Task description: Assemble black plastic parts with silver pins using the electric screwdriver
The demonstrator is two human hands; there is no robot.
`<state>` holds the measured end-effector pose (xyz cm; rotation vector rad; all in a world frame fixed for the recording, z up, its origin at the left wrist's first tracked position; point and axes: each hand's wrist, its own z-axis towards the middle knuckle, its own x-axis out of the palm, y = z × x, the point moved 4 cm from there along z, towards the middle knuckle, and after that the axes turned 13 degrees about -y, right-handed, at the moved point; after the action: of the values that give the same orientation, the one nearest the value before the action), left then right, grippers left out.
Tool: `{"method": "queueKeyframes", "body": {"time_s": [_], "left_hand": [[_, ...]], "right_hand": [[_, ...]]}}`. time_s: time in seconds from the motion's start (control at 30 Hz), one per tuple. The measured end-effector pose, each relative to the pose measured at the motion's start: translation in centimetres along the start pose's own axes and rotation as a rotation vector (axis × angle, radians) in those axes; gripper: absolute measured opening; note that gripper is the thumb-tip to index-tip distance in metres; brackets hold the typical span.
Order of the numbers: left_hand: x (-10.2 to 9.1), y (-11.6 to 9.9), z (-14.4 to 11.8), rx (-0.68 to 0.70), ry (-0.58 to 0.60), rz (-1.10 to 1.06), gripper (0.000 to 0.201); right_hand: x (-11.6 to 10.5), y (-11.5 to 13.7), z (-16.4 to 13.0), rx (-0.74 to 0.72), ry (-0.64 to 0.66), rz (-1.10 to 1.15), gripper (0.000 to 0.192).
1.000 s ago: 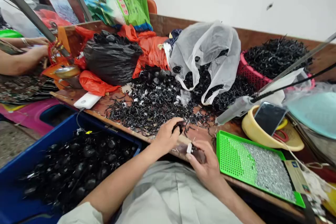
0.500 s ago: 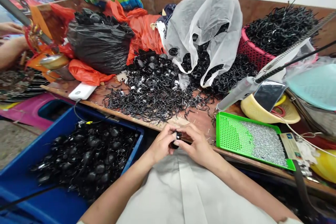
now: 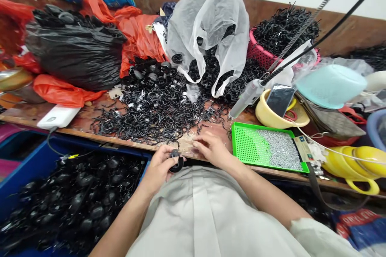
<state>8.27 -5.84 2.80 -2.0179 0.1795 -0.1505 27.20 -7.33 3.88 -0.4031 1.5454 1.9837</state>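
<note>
The left hand (image 3: pixel 159 164) pinches a small round black part (image 3: pixel 176 162) between thumb and fingers, just off the table edge (image 3: pixel 90 134) and above the lap. The forearm runs up from the lower left, wrist bent inward. The right hand (image 3: pixel 211 148) lies palm-down on the table edge just beside it, fingers loosely spread and holding nothing that shows. A heap of black clips (image 3: pixel 157 108) lies right behind both hands. To the right sits a green tray (image 3: pixel 250 146) of small metal pins; to the left below, a blue crate (image 3: pixel 36 164) full of black parts. A hanging tool (image 3: pixel 245 96) points down near the tray.
</note>
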Motion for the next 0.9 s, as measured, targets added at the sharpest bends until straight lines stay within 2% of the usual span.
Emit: {"method": "queueKeyframes", "body": {"time_s": [0.1, 0.2, 0.37, 0.5, 0.63, 0.77, 0.9], "left_hand": [[-0.6, -0.7, 0.1, 0.029, -0.081, -0.083, 0.029], [-0.7, -1.2, 0.2, 0.049, -0.1, -0.103, 0.032], [-1.1, -1.1, 1.0, 0.046, -0.141, -0.053, 0.039], [-1.2, -1.1, 1.4, 0.104, -0.171, -0.085, 0.041], [-0.7, -1.4, 0.9, 0.133, -0.157, -0.134, 0.041], [0.2, -0.9, 0.3, 0.056, -0.11, -0.119, 0.041], [1.6, -0.4, 0.6, 0.056, -0.099, -0.052, 0.038]], "right_hand": [[1.7, -0.1, 2.6, -0.029, 0.07, -0.306, 0.019], [2.8, 0.2, 3.2, -0.014, 0.138, -0.488, 0.02], [1.8, 0.3, 0.9, -0.03, 0.214, -0.356, 0.014], [0.6, -0.6, 1.4, 0.011, 0.111, -0.269, 0.016], [1.8, -0.9, 3.2, -0.002, 0.1, -0.379, 0.016], [2.3, -0.5, 3.6, 0.037, 0.074, -0.453, 0.015], [0.6, 1.1, 2.0, 0.056, -0.127, -0.166, 0.012]]}}
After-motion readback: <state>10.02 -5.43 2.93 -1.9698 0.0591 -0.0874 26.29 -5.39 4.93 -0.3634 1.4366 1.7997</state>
